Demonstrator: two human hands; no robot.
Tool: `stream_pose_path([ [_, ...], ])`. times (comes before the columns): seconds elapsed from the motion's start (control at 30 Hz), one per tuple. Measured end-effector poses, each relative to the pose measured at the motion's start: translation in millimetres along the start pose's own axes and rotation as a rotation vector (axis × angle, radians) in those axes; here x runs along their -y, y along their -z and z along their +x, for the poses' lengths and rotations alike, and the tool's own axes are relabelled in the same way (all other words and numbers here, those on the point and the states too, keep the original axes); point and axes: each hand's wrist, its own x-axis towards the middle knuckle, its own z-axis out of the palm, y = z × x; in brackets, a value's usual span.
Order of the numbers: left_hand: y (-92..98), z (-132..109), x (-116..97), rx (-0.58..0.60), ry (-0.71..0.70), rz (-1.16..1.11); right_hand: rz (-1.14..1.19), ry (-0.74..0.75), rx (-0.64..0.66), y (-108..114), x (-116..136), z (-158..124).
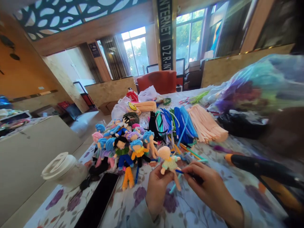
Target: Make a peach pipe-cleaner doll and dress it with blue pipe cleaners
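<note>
Pale doll (170,163) is upright with a slight tilt, above the floral tablecloth (140,215), in front of the doll pile (121,144); left hand (158,182) pinches its lower body between thumb and fingers; right hand (206,180) has its fingertips closed on a dark blue strip (179,171), set against a leg.

Risks, as judged: a grip this near the legs could bend or twist them if the right hand pulls hard; the strip is short at its exposed end, so it could slip from the fingertips; a wide sweep of the right arm could knock the black tool with the orange tip (249,164); the left elbow could brush the phone (98,202).

Hard to make out: the strip's far end is hidden inside the right hand; whether strip and leg touch, cannot tell; left fingers behind the doll are out of sight; the tool's rear is blurred; both sleeves are cut off by the lower edge.
</note>
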Motion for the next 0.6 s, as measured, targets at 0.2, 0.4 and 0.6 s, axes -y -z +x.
stream_pose_path([
  [0.2,-1.7,-2.7,-3.7,0.040,0.091,-0.067,-0.021,0.060,-0.058,8.8,3.4,5.8],
  [0.4,-5.3,-5.7,-9.2,0.168,0.074,-0.025,-0.017,0.112,-0.019,8.0,5.7,5.0],
  [0.6,-3.6,-8.4,-7.9,0.188,0.075,0.018,-0.031,0.118,0.025,9.5,7.9,3.4],
])
